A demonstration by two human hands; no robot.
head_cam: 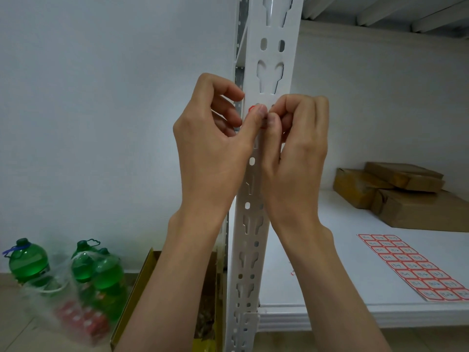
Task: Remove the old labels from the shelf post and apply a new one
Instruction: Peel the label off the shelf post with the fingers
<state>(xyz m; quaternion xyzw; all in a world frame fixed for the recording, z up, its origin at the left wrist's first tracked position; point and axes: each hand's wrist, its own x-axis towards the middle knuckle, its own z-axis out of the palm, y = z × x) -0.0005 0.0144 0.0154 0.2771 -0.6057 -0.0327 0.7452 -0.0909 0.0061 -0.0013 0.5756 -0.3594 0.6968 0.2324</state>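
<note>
From my head camera I see both of my hands raised in front of the white shelf post (275,54), which stands upright in the middle of the view and has many slots and holes. My left hand (213,148) is curled, and its thumb presses on a small red-edged label (252,108) that sits on the front face of the post. My right hand (295,153) is curled too, and its thumb and fingertips meet my left thumb at the same label; they seem to pinch its edge, but the fingers hide most of the label, so I cannot tell how much of it sticks to the post. To the right, on the white shelf board (330,283), lies a sheet of new labels (413,266) with red borders, flat and well apart from my hands. Behind it some brown cardboard boxes (396,191) are stacked. On the floor at the left stand green bottles (28,260), partly inside a clear plastic bag (58,295), near an open yellow carton (142,275).
</note>
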